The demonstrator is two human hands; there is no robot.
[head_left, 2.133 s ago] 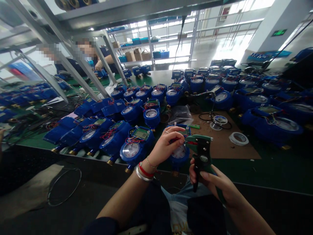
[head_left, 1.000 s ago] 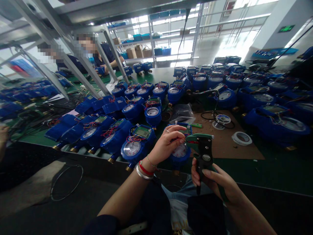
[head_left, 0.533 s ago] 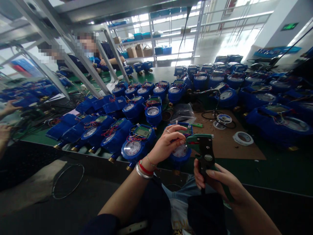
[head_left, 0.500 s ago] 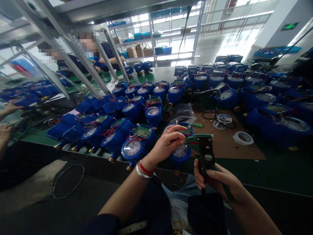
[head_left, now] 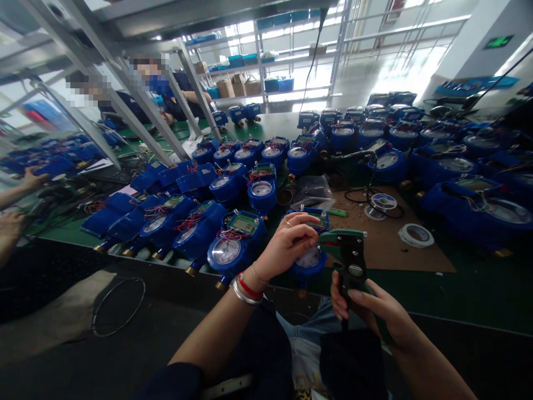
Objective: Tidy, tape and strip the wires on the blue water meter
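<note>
My left hand (head_left: 287, 244) pinches a thin red wire (head_left: 325, 243) that comes off the blue water meter (head_left: 308, 261) at the bench edge. My right hand (head_left: 370, 308) is wrapped round the handles of a green wire stripper (head_left: 347, 255), whose jaws sit on that wire just right of my left fingertips. The meter's round dial shows below my left fingers; part of it is hidden by the hand. Another blue meter with a green display (head_left: 233, 244) lies just to the left.
Several blue meters with red wires cover the green bench (head_left: 466, 283). A brown board (head_left: 387, 244) holds a tape roll (head_left: 415, 235) and a solder spool (head_left: 377, 203). A wire loop (head_left: 119, 305) lies on the dark floor at left. Other people work behind the metal frame (head_left: 125, 100) and at the far left.
My hands and the stripper stay almost still on the wire. The people in the background and the hands at the far left have shifted a little.
</note>
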